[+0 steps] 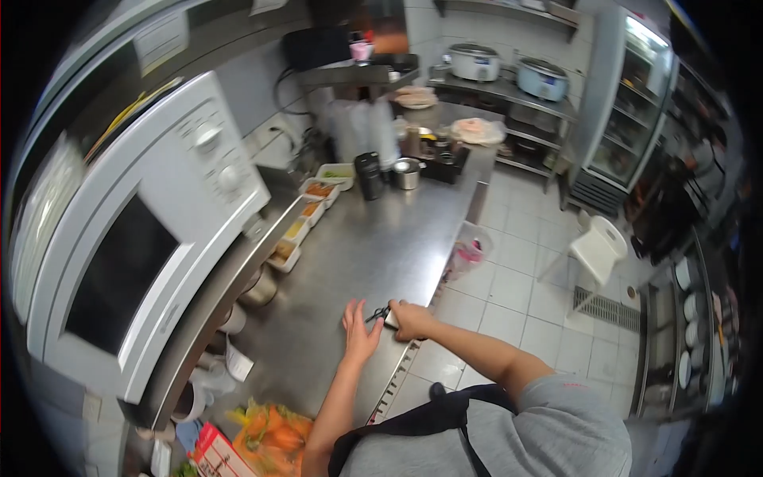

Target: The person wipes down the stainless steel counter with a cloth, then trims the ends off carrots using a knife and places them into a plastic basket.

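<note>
Over the front edge of the steel counter [362,238], my right hand [411,320] is closed round a small pale item with a dark edge, too small to name. Dark-handled scissors [377,315] lie between my two hands, their loops toward my left hand. My left hand [360,328] has its fingers spread and holds nothing, just left of the scissors. What part of the scissors my right hand covers is hidden.
A microwave [143,230] stands on a shelf at left. Food trays [321,189], a black container [369,175] and a metal cup [408,173] are on the counter. An orange bag [274,436] lies near my left forearm. A white stool [596,250] and a person [703,171] are at right.
</note>
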The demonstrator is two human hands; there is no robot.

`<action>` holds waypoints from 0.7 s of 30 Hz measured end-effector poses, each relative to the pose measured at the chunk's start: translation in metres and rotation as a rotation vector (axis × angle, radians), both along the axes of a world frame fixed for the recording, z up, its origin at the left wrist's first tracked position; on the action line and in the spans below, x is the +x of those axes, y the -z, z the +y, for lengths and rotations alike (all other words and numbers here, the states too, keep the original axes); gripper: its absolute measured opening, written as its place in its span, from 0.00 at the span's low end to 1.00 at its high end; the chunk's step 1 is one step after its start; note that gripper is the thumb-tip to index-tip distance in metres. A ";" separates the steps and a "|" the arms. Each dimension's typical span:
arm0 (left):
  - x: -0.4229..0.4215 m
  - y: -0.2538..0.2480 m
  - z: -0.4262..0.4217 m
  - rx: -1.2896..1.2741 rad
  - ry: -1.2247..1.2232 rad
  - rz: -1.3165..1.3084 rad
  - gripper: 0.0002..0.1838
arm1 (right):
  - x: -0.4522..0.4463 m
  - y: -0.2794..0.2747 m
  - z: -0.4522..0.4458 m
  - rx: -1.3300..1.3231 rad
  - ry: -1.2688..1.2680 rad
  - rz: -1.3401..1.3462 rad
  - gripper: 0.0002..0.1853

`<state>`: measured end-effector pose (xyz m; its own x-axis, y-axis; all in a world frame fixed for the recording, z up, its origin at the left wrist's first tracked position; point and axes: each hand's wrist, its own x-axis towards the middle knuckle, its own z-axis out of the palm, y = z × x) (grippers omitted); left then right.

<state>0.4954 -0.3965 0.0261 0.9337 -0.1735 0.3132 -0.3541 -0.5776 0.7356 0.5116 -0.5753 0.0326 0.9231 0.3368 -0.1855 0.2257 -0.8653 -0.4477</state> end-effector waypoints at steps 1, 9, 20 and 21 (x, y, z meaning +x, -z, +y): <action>0.003 0.007 -0.008 -0.031 0.048 0.069 0.27 | -0.008 0.003 -0.010 0.075 0.015 0.027 0.39; 0.007 -0.002 -0.125 -0.125 0.491 0.596 0.20 | -0.057 -0.019 -0.143 0.355 0.093 0.077 0.35; 0.042 0.029 -0.366 -0.597 0.402 1.183 0.17 | -0.047 -0.005 -0.369 1.280 0.723 0.955 0.23; 0.044 0.028 -0.377 -0.611 0.380 1.166 0.17 | -0.042 -0.002 -0.377 1.356 0.710 0.957 0.21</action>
<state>0.5397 -0.7740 -0.0021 0.6327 -0.5949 -0.4957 0.5778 -0.0636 0.8137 0.4696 -0.9524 0.0342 0.6936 0.3218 -0.6446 -0.7189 0.3678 -0.5899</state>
